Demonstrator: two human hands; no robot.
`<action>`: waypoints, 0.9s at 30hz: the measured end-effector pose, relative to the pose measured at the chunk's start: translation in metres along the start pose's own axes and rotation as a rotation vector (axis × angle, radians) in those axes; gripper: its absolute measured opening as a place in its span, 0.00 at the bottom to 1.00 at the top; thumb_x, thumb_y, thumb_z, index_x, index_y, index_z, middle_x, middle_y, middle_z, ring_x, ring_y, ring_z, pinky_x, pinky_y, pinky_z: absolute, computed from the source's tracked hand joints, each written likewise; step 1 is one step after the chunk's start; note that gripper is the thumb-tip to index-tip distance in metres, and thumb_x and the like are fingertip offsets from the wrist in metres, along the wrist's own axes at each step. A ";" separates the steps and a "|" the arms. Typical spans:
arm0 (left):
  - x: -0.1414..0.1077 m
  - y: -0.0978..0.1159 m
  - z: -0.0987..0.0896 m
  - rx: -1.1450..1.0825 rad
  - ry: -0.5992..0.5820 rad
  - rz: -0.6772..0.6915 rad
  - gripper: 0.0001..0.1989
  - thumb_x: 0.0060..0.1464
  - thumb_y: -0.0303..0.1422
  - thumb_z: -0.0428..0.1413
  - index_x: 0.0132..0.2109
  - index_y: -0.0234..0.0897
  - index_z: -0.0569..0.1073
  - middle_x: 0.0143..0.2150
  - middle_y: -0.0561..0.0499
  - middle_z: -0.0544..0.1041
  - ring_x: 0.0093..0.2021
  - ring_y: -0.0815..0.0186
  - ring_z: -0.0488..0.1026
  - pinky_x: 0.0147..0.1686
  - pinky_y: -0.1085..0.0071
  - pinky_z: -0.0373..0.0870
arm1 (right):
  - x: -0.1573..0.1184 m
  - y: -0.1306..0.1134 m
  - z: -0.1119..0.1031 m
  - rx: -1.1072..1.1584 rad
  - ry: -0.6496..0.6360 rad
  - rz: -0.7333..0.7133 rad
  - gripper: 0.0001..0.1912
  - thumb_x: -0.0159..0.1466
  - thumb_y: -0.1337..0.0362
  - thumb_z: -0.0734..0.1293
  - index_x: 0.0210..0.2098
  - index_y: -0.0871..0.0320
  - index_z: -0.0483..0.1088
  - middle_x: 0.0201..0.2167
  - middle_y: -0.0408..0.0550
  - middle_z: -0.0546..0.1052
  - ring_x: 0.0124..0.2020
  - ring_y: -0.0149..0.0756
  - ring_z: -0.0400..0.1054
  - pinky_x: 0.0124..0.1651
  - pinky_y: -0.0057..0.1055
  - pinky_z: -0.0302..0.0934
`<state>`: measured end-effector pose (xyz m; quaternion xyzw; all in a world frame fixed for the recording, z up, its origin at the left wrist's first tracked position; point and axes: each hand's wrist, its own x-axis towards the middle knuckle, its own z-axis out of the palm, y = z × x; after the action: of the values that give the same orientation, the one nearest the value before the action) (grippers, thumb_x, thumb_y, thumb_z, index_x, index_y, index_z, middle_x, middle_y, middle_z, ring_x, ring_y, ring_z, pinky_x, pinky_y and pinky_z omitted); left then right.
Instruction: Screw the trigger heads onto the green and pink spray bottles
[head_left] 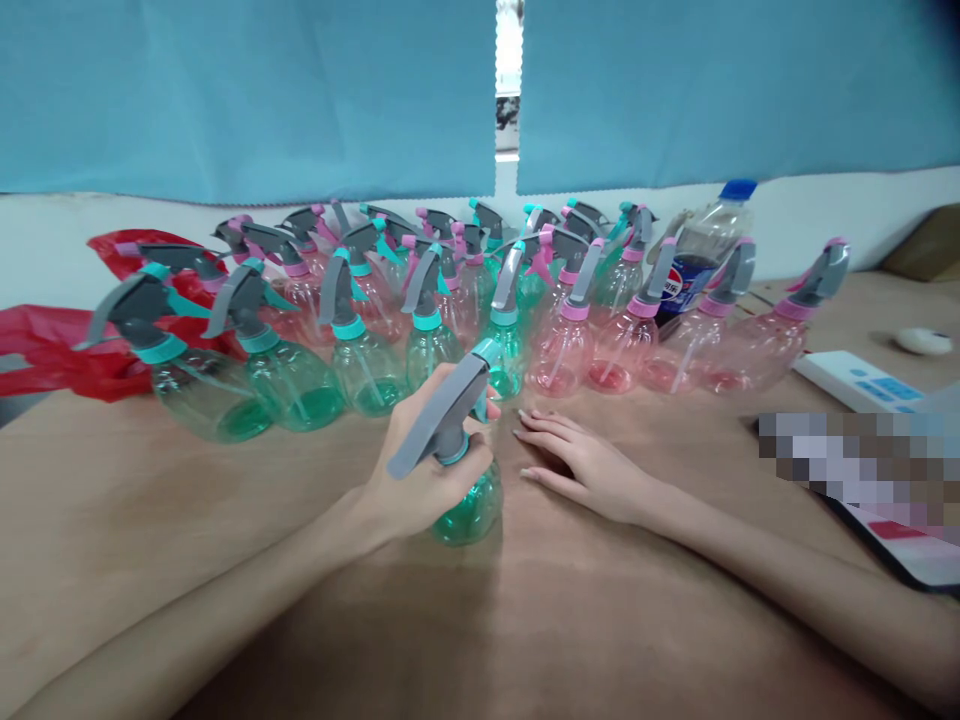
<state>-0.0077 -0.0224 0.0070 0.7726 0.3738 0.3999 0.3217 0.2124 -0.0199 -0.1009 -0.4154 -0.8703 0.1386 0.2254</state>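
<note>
My left hand [420, 475] is wrapped round the neck of a green spray bottle [466, 512] with a grey and teal trigger head, at the middle of the table [300, 590]. Its index finger lies near the trigger. To the right, my right hand [589, 465] rests on the tabletop with its fingers stretched out and nothing in them. Beyond both hands stand several spray bottles in rows. Green ones, such as a green spray bottle [300, 395], stand on the left. Pink ones, such as a pink spray bottle [559, 355], stand on the right.
A red plastic bag [60, 350] lies at the far left. Behind the pink bottles stands a large soda bottle [686, 275] with a blue cap. On the right are a white device [855, 375] with blue buttons, a white mouse [922, 341] and a partly blurred flat item [892, 530]. Blue curtains [262, 100] hang behind.
</note>
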 end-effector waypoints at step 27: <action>-0.003 -0.011 0.002 0.130 -0.019 -0.001 0.27 0.48 0.24 0.52 0.58 0.41 0.65 0.39 0.52 0.77 0.29 0.68 0.73 0.31 0.71 0.73 | -0.001 0.001 0.001 0.021 0.020 0.006 0.26 0.68 0.50 0.60 0.60 0.57 0.65 0.63 0.58 0.66 0.65 0.48 0.57 0.64 0.51 0.54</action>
<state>-0.0106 -0.0200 -0.0045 0.7954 0.3964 0.3673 0.2745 0.2128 -0.0202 -0.1023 -0.4168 -0.8654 0.1441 0.2378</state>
